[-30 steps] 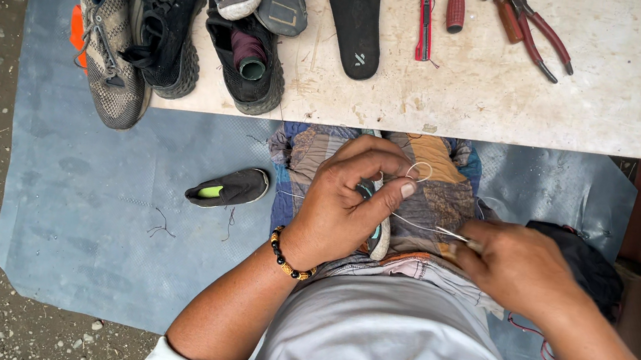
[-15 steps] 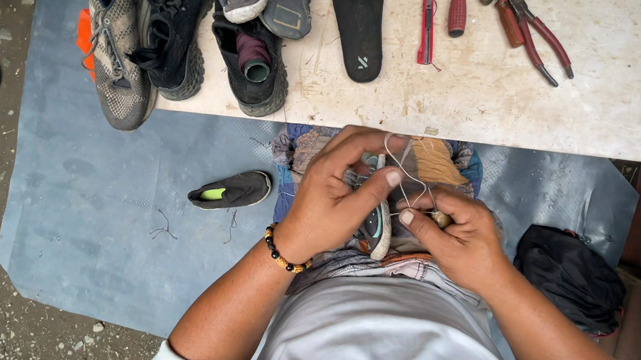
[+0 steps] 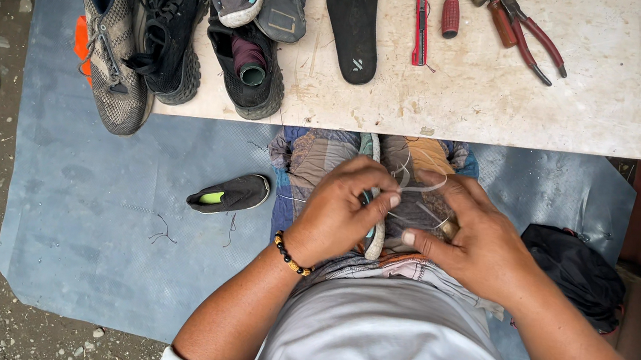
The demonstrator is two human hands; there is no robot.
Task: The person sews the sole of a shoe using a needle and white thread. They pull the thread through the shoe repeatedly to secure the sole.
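Note:
My left hand [image 3: 343, 210], with a beaded bracelet at the wrist, grips a shoe [image 3: 374, 231] held in my lap; only its pale sole edge and a bit of teal upper show between my hands. My right hand [image 3: 471, 236] presses against the shoe's other side, fingers pinched on a pale thread [image 3: 422, 187] that loops over the shoe. Most of the shoe is hidden under both hands. A patterned cloth [image 3: 315, 157] covers my knees beneath it.
A worn white table [image 3: 595, 96] ahead carries several shoes [image 3: 174, 17], a black insole [image 3: 354, 12], a red cutter [image 3: 422, 19], an awl [image 3: 451, 13] and pliers [image 3: 535, 38]. A black insole piece [image 3: 230, 193] lies on the blue mat [image 3: 85, 236]. A black bag [image 3: 578, 271] sits right.
My right hand moved in from the right and closed against the shoe beside my left hand, drawing the thread with it. My left hand stayed on the shoe.

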